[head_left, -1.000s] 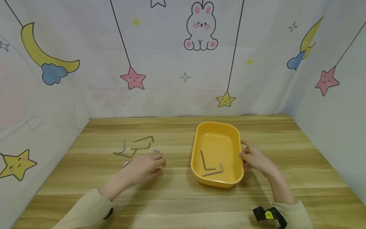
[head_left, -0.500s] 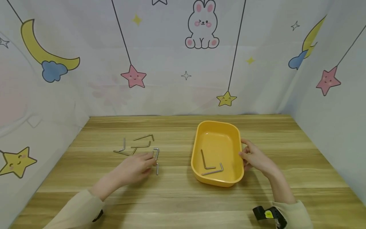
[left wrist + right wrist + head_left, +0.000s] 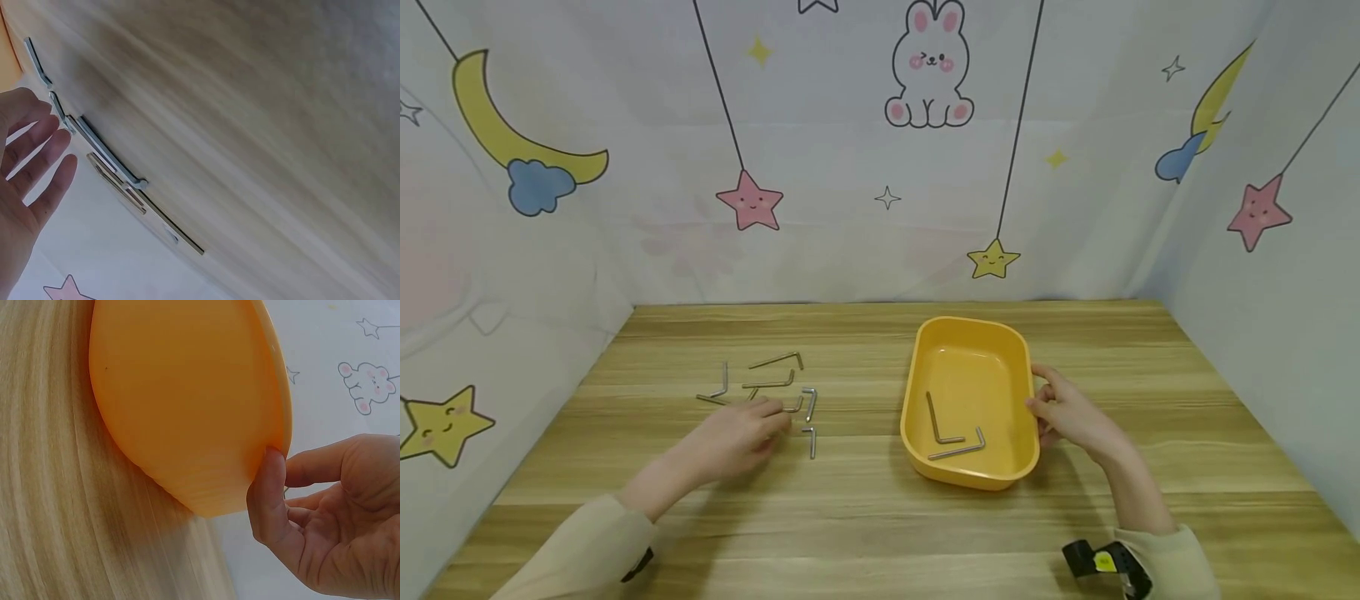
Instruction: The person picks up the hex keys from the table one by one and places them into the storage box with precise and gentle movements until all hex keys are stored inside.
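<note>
My left hand (image 3: 733,437) hovers palm down beside scattered L-shaped hex keys on the left of the table. In the left wrist view the fingers of that hand (image 3: 28,162) are loosely spread and grip nothing. Two silver hex keys, one (image 3: 811,403) behind another (image 3: 812,443), lie just right of its fingertips. Brass-coloured hex keys, such as one long key (image 3: 767,384), lie beyond; another is partly covered by the hand. My right hand (image 3: 1071,417) holds the right side of a yellow tray (image 3: 973,367), thumb and fingers at its rim. Inside rest a dark hex key (image 3: 932,417) and a silver one (image 3: 958,453).
The wood-patterned table (image 3: 865,533) ends at a white cloth backdrop (image 3: 835,150) printed with stars, moons and a rabbit. Cloth also rises along both sides. A black strap device (image 3: 1108,567) is worn at the right sleeve.
My left hand has drawn back left from the two silver hex keys, which now show fully, the nearer one on the table. The right hand and tray have stayed still.
</note>
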A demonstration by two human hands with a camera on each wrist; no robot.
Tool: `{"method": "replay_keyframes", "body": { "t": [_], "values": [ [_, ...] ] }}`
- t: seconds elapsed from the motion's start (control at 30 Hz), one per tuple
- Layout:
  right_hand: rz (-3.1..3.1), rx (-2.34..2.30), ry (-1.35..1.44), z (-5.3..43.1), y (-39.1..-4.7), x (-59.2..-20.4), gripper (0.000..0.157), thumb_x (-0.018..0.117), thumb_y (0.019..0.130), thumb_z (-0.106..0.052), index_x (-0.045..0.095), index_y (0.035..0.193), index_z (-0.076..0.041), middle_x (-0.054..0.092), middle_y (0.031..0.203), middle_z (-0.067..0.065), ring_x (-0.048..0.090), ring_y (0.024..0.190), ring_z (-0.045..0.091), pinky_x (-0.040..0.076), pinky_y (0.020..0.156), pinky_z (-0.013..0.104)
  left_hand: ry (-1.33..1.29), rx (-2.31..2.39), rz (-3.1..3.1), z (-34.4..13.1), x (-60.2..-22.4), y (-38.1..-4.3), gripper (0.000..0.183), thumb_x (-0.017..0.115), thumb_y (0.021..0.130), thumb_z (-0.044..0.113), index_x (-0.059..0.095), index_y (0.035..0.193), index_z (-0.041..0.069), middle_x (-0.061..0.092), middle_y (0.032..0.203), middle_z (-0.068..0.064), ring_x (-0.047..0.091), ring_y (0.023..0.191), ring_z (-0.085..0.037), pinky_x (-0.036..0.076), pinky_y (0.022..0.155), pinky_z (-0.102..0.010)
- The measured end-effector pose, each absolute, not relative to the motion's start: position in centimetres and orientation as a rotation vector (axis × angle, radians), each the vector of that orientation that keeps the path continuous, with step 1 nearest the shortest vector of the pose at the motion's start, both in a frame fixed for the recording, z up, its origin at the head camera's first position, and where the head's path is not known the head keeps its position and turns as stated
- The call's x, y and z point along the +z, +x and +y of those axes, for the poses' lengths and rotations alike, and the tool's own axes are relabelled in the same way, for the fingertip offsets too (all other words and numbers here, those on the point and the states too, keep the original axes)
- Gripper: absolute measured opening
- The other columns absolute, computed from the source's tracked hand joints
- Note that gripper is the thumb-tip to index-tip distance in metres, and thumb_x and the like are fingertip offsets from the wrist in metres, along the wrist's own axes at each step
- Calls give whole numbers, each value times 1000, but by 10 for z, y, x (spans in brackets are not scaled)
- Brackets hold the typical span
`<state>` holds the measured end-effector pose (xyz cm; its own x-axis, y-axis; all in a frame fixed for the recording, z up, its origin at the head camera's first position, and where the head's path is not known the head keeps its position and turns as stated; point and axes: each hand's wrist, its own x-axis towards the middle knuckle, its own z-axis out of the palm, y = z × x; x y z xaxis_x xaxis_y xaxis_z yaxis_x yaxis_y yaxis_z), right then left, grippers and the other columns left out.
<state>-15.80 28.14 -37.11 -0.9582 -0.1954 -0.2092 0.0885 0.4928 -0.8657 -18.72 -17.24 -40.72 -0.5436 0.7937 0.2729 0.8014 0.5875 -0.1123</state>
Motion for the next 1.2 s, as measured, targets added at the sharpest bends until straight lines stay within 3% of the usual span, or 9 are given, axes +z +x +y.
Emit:
{"method": "replay_keyframes", "body": {
  "t": [0.17,0.57,1.2],
  "values": [
    [2460,-1448,-90,281,-158,-371,64,42,99,-7,6,150,6,49,88,12,55,65,15,57,60,38,-1283,4,-2584,-179,-409,-192,24,72,72,5,61,90,14,54,80,6,53,71,-10,48,59,-26],
    [2460,-1449,-80,282,-158,-371,64,43,100,-8,6,151,5,49,90,13,55,66,16,57,60,35,-1308,46,-2671,-186,-407,-199,25,70,72,-2,59,89,14,50,79,6,52,72,-10,45,60,-28],
    [2471,-1448,-84,282,-159,-372,64,44,99,-7,8,150,6,50,88,12,56,65,16,57,59,35,-1357,248,-2496,-192,-412,-203,24,74,77,7,61,97,13,59,88,1,58,80,-17,50,65,-35]
  ]
}}
